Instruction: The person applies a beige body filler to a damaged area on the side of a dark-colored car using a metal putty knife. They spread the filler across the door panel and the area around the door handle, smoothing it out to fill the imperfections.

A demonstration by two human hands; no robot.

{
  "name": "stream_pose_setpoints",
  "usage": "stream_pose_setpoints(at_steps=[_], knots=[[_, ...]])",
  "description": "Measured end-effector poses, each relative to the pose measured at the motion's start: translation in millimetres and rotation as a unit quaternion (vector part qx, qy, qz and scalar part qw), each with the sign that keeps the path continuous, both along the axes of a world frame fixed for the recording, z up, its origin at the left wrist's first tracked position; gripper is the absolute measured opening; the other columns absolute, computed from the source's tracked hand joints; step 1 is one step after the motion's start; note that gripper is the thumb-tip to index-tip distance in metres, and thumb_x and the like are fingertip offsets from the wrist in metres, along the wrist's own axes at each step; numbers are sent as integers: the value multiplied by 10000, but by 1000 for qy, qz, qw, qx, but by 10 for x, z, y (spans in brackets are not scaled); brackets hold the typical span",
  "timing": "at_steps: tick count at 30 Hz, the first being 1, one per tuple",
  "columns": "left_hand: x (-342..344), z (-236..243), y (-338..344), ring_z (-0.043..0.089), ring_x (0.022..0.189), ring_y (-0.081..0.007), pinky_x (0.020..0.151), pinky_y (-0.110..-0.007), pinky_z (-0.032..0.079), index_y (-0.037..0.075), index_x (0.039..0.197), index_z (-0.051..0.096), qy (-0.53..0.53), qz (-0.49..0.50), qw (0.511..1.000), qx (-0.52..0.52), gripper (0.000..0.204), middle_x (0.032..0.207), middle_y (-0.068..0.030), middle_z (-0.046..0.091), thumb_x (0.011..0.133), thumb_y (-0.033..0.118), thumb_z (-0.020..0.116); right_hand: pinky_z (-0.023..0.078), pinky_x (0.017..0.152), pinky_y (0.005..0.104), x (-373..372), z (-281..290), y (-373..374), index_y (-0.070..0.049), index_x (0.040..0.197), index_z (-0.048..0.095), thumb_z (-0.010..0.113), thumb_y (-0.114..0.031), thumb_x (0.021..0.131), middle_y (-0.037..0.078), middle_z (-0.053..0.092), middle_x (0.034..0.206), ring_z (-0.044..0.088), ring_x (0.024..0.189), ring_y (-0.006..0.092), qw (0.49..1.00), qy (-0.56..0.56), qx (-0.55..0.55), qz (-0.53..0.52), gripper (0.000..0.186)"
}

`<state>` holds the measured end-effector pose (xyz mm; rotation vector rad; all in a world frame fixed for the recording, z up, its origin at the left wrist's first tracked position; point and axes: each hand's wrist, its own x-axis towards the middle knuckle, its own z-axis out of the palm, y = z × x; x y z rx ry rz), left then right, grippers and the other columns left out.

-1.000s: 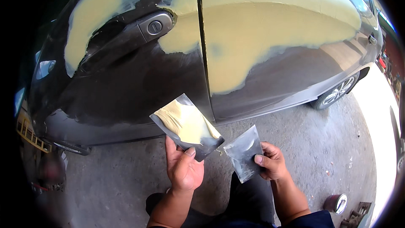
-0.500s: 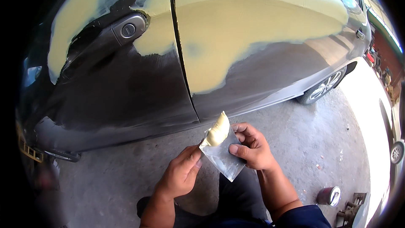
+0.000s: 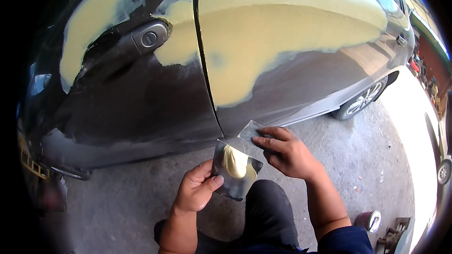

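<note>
My left hand (image 3: 194, 189) grips a dark, square mixing plate (image 3: 225, 183) by its left side, thumb on top. A smooth lump of cream body filler (image 3: 234, 161) sits on the plate, with thin smears of it toward the right edge. My right hand (image 3: 293, 154) pinches a flat grey spreader (image 3: 248, 130) between thumb and fingers, up and to the right of the plate and apart from it. Beyond both hands stands a dark grey car door (image 3: 127, 113), and right of its gap another car panel (image 3: 301, 73) bears a wide cream filler patch (image 3: 263, 33).
The door handle (image 3: 149, 39) juts out between smaller filler patches. A car wheel (image 3: 363, 99) is at the right. On the concrete floor (image 3: 329, 146) stand a dark red can (image 3: 368, 220) and a metal object (image 3: 395, 230) at the lower right. Another car shows at the far right edge.
My right hand has drawn the spreader up and right, off the plate. The filler lump, earlier at the spreader's tip, now lies on the plate in my left hand.
</note>
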<state>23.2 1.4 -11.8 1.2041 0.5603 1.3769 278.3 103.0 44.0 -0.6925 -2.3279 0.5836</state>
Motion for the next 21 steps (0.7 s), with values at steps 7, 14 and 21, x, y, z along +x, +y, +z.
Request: stream_pose_setpoints(at_steps=[7,14,21], knots=[[173,177,-39,549,1188,-162,1047,-315,392,-66,1456,337,-45,87,992,-74,494,1301,-133,584,988,-4,480,449,876,438,-192,57,-502,-183,1183,677,833,-249,677,103,579,1272,541,1183,362,965,-2,222,-139,534],[151,100,-64,565,1163,-185,1038,-305,387,-96,1434,353,174,265,945,86,467,1272,-157,600,988,-7,458,443,893,446,-112,-150,-390,-159,1154,673,788,-196,717,99,573,1237,530,1177,350,971,-31,193,-134,453],[72,172,-38,502,1265,-238,1097,-374,346,-114,1447,311,27,271,960,66,539,1373,-185,517,955,11,494,357,1019,492,-27,476,349,-104,1249,577,707,-94,770,140,467,1375,414,1238,402,870,138,296,-370,496]])
